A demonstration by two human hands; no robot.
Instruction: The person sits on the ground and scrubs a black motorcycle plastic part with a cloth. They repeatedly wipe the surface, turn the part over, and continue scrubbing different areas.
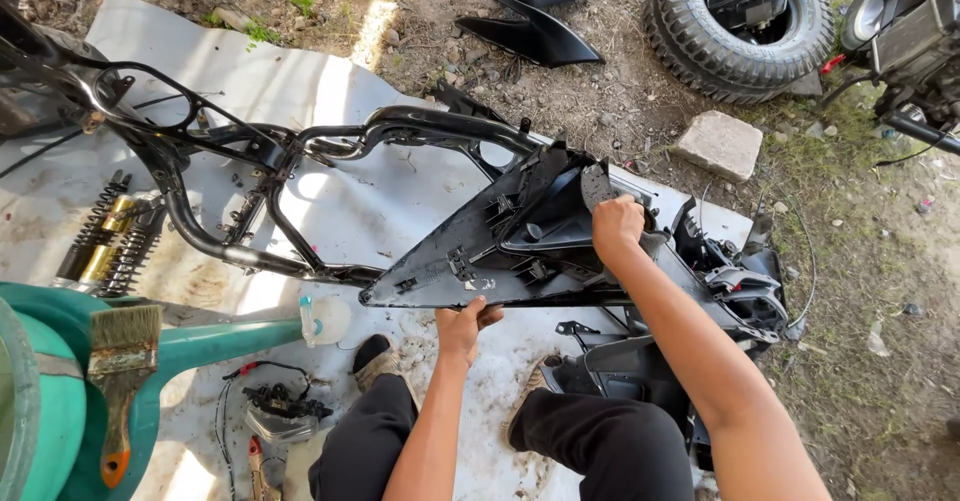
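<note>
Two bare hands hold a large black plastic body panel [500,246] that lies tilted against the rear of a stripped black tube frame [250,161]. Around it: a pair of coil shock absorbers [105,246] at the left, a green tub [60,391] with a paintbrush [120,381] resting across its rim, a small clear bottle [322,318], a tyre [740,21], two loose black fairing pieces [535,11] and a flat stone [718,144]. More black panels [740,281] crowd the right side (close under the forearm). The left hand [465,323] pinches the panel's lower edge, thumb on top. The right hand [617,226] reaches forward, fingers curled tight over the panel's upper rim. Everything sits on a pale, dirty sheet [350,201] spread over bare earth and sparse grass, outdoors in sunlight
</note>
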